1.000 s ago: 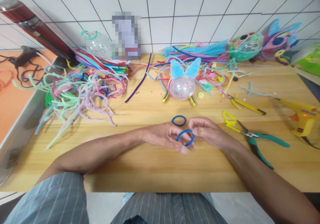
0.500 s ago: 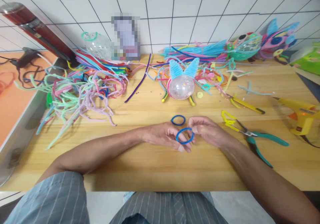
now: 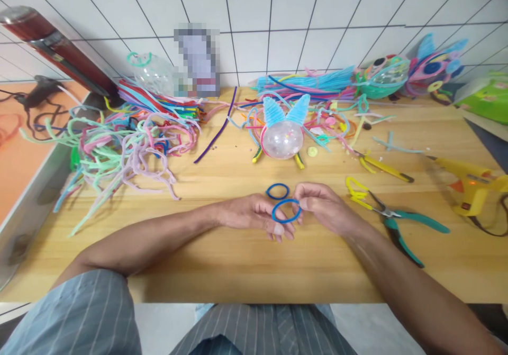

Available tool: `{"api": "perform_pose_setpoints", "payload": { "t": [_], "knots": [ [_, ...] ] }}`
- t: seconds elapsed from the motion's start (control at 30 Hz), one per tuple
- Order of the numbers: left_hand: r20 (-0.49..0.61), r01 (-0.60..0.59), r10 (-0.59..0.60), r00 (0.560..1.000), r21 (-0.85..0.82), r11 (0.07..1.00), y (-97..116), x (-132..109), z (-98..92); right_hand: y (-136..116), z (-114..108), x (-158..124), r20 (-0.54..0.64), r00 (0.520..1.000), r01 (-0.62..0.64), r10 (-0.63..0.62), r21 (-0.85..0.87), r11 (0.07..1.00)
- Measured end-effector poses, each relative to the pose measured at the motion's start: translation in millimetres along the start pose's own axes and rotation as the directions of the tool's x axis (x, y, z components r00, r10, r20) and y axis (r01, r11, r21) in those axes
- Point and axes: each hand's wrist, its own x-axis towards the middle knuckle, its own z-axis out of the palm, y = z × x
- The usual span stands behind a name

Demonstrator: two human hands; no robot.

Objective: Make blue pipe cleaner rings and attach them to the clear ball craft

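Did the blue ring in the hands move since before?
Yes, slightly: the blue pipe-cleaner ring has edged away from the person, closer to the smaller blue ring lying on the table.

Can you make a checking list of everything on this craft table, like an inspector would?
Surface: wooden table, bare in front.
Job's things: blue ring between left hand and right hand; second blue ring flat on the table just beyond.
Clutter: pipe cleaner pile at left; clear ball with blue ears; teal pliers; yellow glue gun.
Hands: right hand pinches the blue ring; left hand touches it from behind, grip unclear.
Cables: black cable far left; glue gun cord at right.
Surroundings: white tiled wall; orange surface at left.
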Motion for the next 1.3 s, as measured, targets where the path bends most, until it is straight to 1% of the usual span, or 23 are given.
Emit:
{"api": "perform_pose_setpoints", "payload": {
  "t": [0.13, 0.2, 0.23, 0.27, 0.33, 0.37, 0.4, 0.43, 0.5, 0.53, 0.6, 0.67, 0.77, 0.87, 0.97, 1.07, 1.13, 1.17, 1.23, 1.3],
  "knots": [
    [0.020, -0.028, 0.028, 0.999, 0.005, 1.000, 2, 1, 0.4, 2, -2, 0, -0.002, 1.000, 0.005, -0.005, -0.002, 1.000],
    [-0.008, -0.065, 0.065, 0.998, -0.021, 0.998, 2, 2, 3.7, 5, -5, -1, -0.003, 1.000, 0.018, -0.018, -0.042, 0.999],
    [-0.058, -0.102, 0.101, 0.993, -0.019, 0.995, 1, 2, 5.7, 6, -8, -1, -0.005, 1.000, 0.022, -0.022, -0.065, 0.998],
    [-0.132, -0.147, 0.146, 0.980, 0.000, 0.989, 0, 2, 7.7, 7, -10, -1, -0.013, 1.000, 0.026, -0.027, -0.090, 0.996],
    [-0.291, -0.216, 0.225, 0.930, 0.065, 0.974, -1, 2, 10.7, 5, -11, -2, -0.031, 0.999, 0.023, -0.028, -0.162, 0.987],
    [-0.340, -0.218, 0.236, 0.910, 0.092, 0.972, -1, 2, 11.3, 3, -11, -2, -0.037, 0.999, 0.018, -0.027, -0.208, 0.978],
    [-0.363, -0.202, 0.226, 0.904, 0.103, 0.974, 0, 1, 11.2, 1, -9, -2, -0.041, 0.999, 0.016, -0.027, -0.256, 0.967],
    [-0.365, -0.170, 0.195, 0.910, 0.098, 0.981, 1, 1, 10.5, -2, -7, -3, -0.038, 0.999, 0.014, -0.027, -0.300, 0.954],
    [-0.332, -0.091, 0.110, 0.937, 0.072, 0.993, 3, 0, 7.6, -6, -3, -3, -0.026, 0.999, 0.020, -0.032, -0.359, 0.933],
    [-0.312, -0.060, 0.076, 0.947, 0.061, 0.996, 5, 1, 5.9, -7, -1, -3, -0.023, 0.999, 0.028, -0.040, -0.370, 0.928],
    [-0.279, -0.035, 0.044, 0.959, 0.038, 0.999, 6, 2, 2.8, -6, 1, -3, -0.017, 0.999, 0.040, -0.049, -0.370, 0.928],
    [-0.259, -0.052, 0.056, 0.964, 0.019, 0.998, 5, 4, 1.0, -4, 1, -3, -0.012, 0.999, 0.043, -0.050, -0.347, 0.937],
    [-0.263, -0.097, 0.095, 0.960, 0.005, 0.995, 1, 6, 0.7, 1, -3, -1, 0.005, 1.000, 0.030, -0.030, -0.296, 0.955],
    [-0.278, -0.108, 0.099, 0.956, -0.017, 0.994, 0, 7, 0.6, 5, -6, -1, 0.011, 1.000, 0.018, -0.016, -0.244, 0.969],
    [-0.261, -0.088, 0.074, 0.963, -0.040, 0.995, 2, 6, -0.6, 8, -9, -1, -0.025, 0.999, 0.020, -0.026, -0.204, 0.979],
    [-0.182, -0.033, 0.026, 0.983, -0.037, 0.999, 3, 5, -1.5, 11, -12, -1, -0.064, 0.997, 0.018, -0.031, -0.193, 0.981],
    [-0.155, 0.007, -0.009, 0.988, -0.011, 1.000, 3, 5, -0.8, 11, -14, -1, -0.070, 0.997, 0.007, -0.021, -0.195, 0.981],
    [-0.158, 0.024, -0.022, 0.987, 0.006, 1.000, 2, 5, -0.1, 11, -15, 0, -0.070, 0.997, 0.002, -0.016, -0.196, 0.981],
    [-0.205, 0.026, -0.013, 0.979, 0.063, 0.998, -1, 5, 1.9, 11, -15, 0, -0.072, 0.997, 0.000, -0.015, -0.200, 0.980],
    [-0.294, -0.005, 0.056, 0.954, 0.174, 0.985, -5, 5, 4.1, 10, -15, 1, -0.091, 0.995, 0.011, -0.030, -0.203, 0.979]
  ]
}}
